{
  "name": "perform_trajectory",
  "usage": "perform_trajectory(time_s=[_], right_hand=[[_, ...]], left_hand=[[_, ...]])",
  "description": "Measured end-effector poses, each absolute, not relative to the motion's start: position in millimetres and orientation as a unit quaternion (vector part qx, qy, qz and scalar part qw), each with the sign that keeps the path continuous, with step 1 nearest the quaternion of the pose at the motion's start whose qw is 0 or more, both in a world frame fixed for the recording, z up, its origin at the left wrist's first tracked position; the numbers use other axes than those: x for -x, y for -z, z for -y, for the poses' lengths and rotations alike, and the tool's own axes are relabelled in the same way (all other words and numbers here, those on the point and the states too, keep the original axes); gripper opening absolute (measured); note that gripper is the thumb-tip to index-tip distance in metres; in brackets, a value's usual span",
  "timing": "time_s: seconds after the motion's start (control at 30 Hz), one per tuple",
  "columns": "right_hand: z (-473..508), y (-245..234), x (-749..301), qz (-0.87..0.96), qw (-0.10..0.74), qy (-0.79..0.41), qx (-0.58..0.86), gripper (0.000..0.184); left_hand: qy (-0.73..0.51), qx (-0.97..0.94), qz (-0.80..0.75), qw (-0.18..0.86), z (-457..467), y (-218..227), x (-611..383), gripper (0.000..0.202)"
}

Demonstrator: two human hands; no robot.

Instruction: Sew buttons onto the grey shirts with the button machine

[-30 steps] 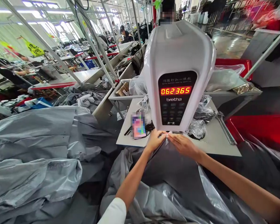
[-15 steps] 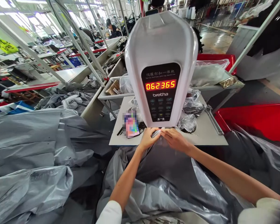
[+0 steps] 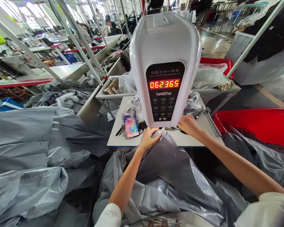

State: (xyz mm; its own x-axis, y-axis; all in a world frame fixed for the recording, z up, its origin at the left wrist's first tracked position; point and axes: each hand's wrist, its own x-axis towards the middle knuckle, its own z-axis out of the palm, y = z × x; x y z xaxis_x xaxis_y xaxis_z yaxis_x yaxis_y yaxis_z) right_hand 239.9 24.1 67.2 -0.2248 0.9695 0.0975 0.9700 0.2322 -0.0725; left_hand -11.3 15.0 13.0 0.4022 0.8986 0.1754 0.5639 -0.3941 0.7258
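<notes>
In the head view a white button sewing machine (image 3: 165,41) with a lit red display stands in front of me. My left hand (image 3: 149,138) is closed on the edge of a grey garment (image 3: 161,160), just below the machine head. The garment drapes from there over my lap. My right hand (image 3: 189,125) is at the machine's lower right edge, away from the cloth. Its fingers look bent, but the tips are hidden behind the housing, so what they touch is unclear. A small spring (image 3: 169,129) shows between the hands.
A phone (image 3: 132,127), partly pixelated, lies left on the white tabletop (image 3: 123,142). At right lie an adjustable wrench (image 3: 212,121) and clear plastic bags (image 3: 193,104). A red bin (image 3: 255,123) stands further right. Grey garments (image 3: 19,135) are piled at left. A person (image 3: 111,25) sits far behind.
My right hand has let go of the cloth beside my left hand and moved right, to the machine's side. My left hand still grips the garment. The view has shifted slightly.
</notes>
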Motion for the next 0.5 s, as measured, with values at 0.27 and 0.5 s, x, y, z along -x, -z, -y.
perform_trajectory(time_s=[0.27, 0.5], right_hand=[[-33.0, -66.6, -230.2, 0.812, -0.081, 0.045, 0.576, 0.021], [-27.5, -54.6, -236.6, 0.823, -0.046, 0.073, 0.561, 0.029]], left_hand=[[-0.291, -0.787, -0.461, 0.29, -14.7, -12.5, 11.0, 0.025], [-0.296, -0.785, -0.46, 0.292, -14.3, -14.0, 11.0, 0.025]])
